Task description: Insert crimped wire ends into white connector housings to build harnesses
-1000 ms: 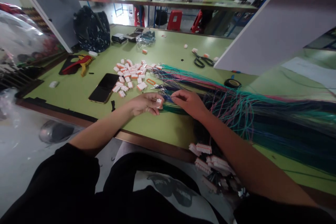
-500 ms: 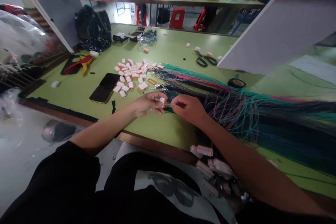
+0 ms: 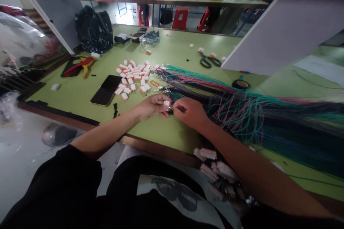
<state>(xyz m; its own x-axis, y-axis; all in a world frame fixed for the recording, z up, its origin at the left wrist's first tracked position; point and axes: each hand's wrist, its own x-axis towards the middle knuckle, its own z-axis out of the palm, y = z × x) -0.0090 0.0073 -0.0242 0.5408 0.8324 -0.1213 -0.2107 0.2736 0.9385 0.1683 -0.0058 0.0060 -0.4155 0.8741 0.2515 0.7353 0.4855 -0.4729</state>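
Beyond the green worktop [image 3: 172, 132] ran a far bench [image 3: 174, 0] with red stools [image 3: 180, 18] below it. Over the worktop, the left hand [image 3: 154, 106] had its thumb and fingers clamped on a small white connector [image 3: 166, 103], near the front edge. That connector lay just left of the fingertips of the right hand [image 3: 191, 112], almost level with them. The right thumb and forefinger were drawn together; whether they pinched a wire could not be told at this size. Behind both hands, a bundle of coloured wires [image 3: 249, 107] ran lengthwise from right to left, its silvery ends [image 3: 162, 88] pointing toward a loose pile of white and orange connectors [image 3: 137, 78]. A phone [image 3: 106, 90] lay just beside the pile. Of the containers, a dark patterned bag [image 3: 94, 30] stood at the back left, its contents hidden; a small clear bag [image 3: 149, 39] held something blue-grey; a large clear bag [image 3: 21, 32] at far left showed reddish contents.
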